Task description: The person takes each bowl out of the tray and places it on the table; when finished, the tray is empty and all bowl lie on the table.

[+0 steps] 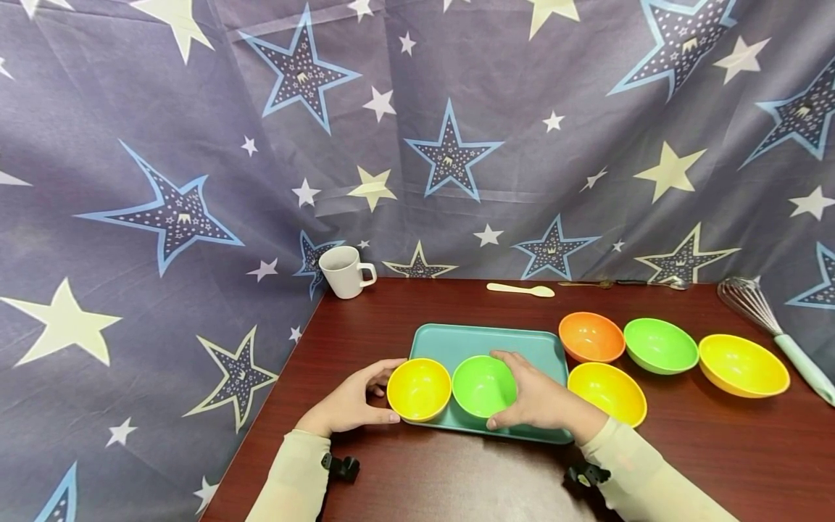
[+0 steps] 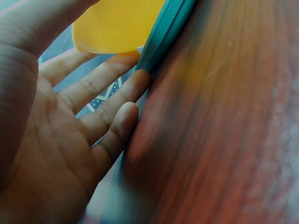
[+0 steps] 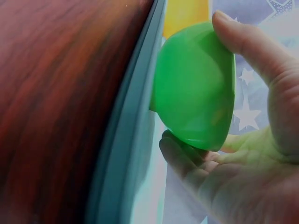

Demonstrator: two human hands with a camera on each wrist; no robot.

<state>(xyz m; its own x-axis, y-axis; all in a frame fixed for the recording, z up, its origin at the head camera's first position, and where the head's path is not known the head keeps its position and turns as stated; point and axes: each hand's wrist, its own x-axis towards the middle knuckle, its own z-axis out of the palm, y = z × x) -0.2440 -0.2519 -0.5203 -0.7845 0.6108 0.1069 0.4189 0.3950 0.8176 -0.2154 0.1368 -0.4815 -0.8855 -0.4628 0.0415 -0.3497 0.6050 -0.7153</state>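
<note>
Here, right-hand fingers [image 3: 180, 158] hold a green bowl [image 1: 481, 384] near the tray's edge [image 3: 120, 140].

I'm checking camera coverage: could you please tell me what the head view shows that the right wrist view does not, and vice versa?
Only the head view shows the left hand, white mug, orange bowl and whisk. Only the right wrist view shows the foot of the held green bowl. Both share that bowl, the right hand, tray, tabletop and starry cloth.
</note>
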